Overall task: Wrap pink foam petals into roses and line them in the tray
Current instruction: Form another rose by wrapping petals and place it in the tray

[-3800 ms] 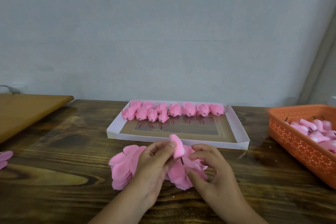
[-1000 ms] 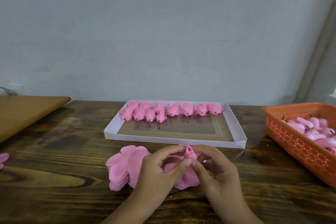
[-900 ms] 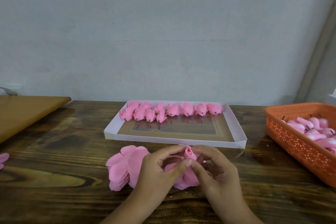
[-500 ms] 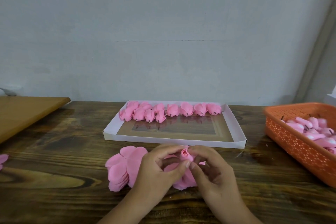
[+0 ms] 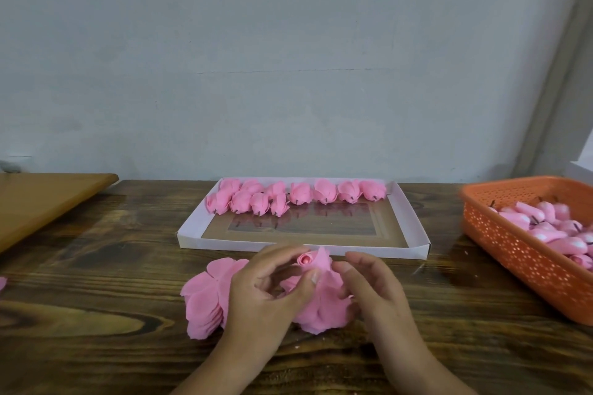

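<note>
Two hands at six o'clock, low over the worktop (image 5: 96,282). The left hand (image 5: 266,295) is curled, thumb and fingers pinching one rolled pink bud (image 5: 307,258) with a petal (image 5: 322,261) wrapping up behind it; its thumbnail faces up beside the foam. The right hand (image 5: 372,285) sits just beside, fingers loosely bent and spread, fingertips on the loose petals below, not clearly gripping anything. Under and between both hands lies one heap of flat pink petals (image 5: 205,301), fanning out toward eight o'clock and bulging under the right palm. Out at twelve o'clock: one white tray (image 5: 414,228), long side toward us, its floor brown and glossy. Finished roses (image 5: 301,194) line the far wall, eleven by my count: seven along the back, four more doubled up in front at the left end, stems pointing this way. At three o'clock, one orange perforated basket (image 5: 513,253), partly cut by the frame edge, holding a jumble of pink pieces with dark stems, too tangled to count. At nine o'clock, one lighter wooden board (image 5: 41,199). One stray pink scrap (image 5: 2,282) at the left edge.
</note>
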Tool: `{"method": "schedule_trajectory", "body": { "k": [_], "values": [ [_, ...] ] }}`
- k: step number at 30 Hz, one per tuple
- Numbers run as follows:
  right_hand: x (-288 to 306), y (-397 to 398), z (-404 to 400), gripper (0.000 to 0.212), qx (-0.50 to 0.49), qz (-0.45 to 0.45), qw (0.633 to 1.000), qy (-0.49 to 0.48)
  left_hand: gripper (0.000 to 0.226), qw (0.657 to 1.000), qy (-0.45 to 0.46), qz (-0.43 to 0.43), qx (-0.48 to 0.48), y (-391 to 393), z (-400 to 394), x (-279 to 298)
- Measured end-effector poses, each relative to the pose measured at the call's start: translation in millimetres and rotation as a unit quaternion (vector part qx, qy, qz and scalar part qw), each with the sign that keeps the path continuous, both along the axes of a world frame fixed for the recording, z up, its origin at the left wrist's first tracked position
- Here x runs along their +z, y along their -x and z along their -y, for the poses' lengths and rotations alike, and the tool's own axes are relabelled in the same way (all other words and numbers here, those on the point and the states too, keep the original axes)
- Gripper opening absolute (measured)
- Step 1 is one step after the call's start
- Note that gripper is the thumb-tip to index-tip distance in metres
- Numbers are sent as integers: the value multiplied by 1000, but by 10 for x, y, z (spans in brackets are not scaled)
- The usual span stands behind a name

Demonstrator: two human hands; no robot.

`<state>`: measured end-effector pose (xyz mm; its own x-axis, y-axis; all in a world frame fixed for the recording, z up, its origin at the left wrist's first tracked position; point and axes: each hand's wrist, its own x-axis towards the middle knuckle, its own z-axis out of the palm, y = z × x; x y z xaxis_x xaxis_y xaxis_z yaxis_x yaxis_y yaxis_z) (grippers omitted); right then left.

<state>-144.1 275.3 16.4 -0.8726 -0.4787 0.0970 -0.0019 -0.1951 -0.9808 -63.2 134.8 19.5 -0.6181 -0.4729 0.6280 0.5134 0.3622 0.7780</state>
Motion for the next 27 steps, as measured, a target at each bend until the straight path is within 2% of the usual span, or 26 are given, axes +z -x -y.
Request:
{"method": "schedule_trajectory", "body": {
  "k": [2, 5, 8, 10, 15, 17, 22, 27],
  "values": [
    [26, -8, 5, 34, 21, 12, 1000, 10, 33, 1000, 14, 2, -3, -4, -2, -5],
    [28, 10, -7, 7, 30, 52, 998, 32, 33, 999, 35, 4, -10, -6, -14, -11],
    [21, 60, -42, 17, 32, 132, 987, 86, 35, 998, 58, -3, -10, -2, -28, 0],
    [54, 75, -61, 19, 49, 150, 981, 114, 36, 997, 71, -1, -10, -3, -29, 8],
    [120, 35, -94, 14, 45, 94, 990, 95, 27, 985, 173, 2, 28, 11, -21, -25],
    [129, 7, -88, 7, 23, 73, 993, 95, 25, 982, 187, 2, 31, 23, -14, -54],
    [127, -9, -82, 25, -27, 21, 994, 103, 21, 977, 208, 1, 40, 45, 14, -124],
    [104, -29, -71, 19, -16, -32, 995, 92, 23, 978, 203, 8, 55, 64, 15, -146]
  ]
}}
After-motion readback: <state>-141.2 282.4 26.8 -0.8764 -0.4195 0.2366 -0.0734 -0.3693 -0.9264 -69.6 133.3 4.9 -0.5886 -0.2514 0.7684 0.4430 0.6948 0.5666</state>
